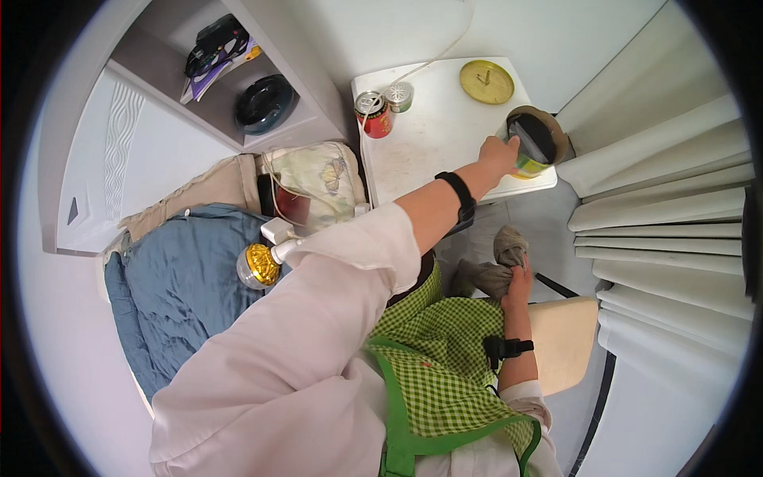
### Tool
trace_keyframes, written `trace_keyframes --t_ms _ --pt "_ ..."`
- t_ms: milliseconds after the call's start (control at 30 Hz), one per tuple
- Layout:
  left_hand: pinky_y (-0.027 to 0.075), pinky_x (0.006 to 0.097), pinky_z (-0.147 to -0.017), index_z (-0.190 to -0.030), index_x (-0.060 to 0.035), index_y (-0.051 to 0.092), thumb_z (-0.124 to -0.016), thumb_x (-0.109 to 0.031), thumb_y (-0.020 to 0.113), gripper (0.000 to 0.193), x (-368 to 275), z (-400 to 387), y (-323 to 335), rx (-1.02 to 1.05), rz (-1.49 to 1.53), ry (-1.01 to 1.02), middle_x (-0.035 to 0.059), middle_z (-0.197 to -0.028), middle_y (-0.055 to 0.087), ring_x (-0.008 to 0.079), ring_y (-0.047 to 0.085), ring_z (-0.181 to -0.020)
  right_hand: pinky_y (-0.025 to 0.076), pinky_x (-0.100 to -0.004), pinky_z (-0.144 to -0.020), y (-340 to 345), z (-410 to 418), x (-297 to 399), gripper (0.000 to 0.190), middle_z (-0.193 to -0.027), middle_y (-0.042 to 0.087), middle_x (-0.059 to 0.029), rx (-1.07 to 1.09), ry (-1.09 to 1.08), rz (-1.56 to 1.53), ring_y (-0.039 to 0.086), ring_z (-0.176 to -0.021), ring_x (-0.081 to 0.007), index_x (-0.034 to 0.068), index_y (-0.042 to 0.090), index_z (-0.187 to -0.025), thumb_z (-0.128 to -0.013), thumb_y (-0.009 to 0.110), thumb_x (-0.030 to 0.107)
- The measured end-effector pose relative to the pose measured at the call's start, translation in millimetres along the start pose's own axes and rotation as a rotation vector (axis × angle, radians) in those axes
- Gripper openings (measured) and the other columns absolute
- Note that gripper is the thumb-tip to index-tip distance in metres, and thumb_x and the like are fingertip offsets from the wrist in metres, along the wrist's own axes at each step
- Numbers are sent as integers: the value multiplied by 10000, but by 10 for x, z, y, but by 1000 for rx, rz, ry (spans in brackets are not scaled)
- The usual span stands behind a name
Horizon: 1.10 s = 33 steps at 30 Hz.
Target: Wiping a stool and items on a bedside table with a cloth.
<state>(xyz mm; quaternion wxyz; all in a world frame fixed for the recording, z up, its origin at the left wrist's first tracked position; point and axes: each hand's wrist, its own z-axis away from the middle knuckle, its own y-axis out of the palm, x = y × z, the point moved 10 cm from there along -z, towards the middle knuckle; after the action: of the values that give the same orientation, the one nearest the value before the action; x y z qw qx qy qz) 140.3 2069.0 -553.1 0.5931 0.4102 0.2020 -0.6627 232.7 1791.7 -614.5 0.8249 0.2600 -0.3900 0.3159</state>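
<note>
My left hand [499, 156] grips the near side of a round container [532, 168] with a yellow and green printed wall, at the right edge of a white table [429, 140]. Its inside is dark, with clear plastic showing. Below the table edge, my right hand [517, 287] holds a bunched grey-brown cloth [510, 245], part of which hangs to the left. A round yellow lid [487, 82] lies on the table behind the container. Farther left stand a red drink can [374, 114] and a small tin with a perforated top [399, 96].
A cable [438, 53] crosses the table. At left are a bed with a blue quilt [179, 286], a gold-and-clear bulb [260, 266], and a shelf holding a dark glass bowl [265, 104]. Light curtains [656, 179] hang at right, near a beige seat [560, 340].
</note>
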Motion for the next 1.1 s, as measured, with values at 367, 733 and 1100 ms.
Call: trace_keyframes --t_ms 367,733,1100 --pt "469 386 -712 -949 -6 603 -751 41 537 214 -1819 1670 -2307 -746 -669 1064 146 -922 577 300 584 -780 488 -407 -885 88 42 32 592 -1285 473 -205 1 10 30 545 -1091 -311 -10 327 -1393 -814 412 78" --pt "475 412 -850 -1084 142 437 -792 -265 650 544 -419 801 -2076 -335 -1121 292 294 -1007 577 394 576 -994 495 -407 -858 94 39 31 592 -1283 466 -209 11 8 52 548 -1077 -322 -15 317 -1397 -819 413 68" --pt "315 384 -1065 -1397 116 16 -669 -212 804 1122 -851 732 -2538 -855 -597 671 324 -1324 363 414 386 -1241 488 -425 -876 90 70 -22 603 -1290 463 -219 -34 56 107 537 -1093 -331 -7 332 -1394 -804 432 74"
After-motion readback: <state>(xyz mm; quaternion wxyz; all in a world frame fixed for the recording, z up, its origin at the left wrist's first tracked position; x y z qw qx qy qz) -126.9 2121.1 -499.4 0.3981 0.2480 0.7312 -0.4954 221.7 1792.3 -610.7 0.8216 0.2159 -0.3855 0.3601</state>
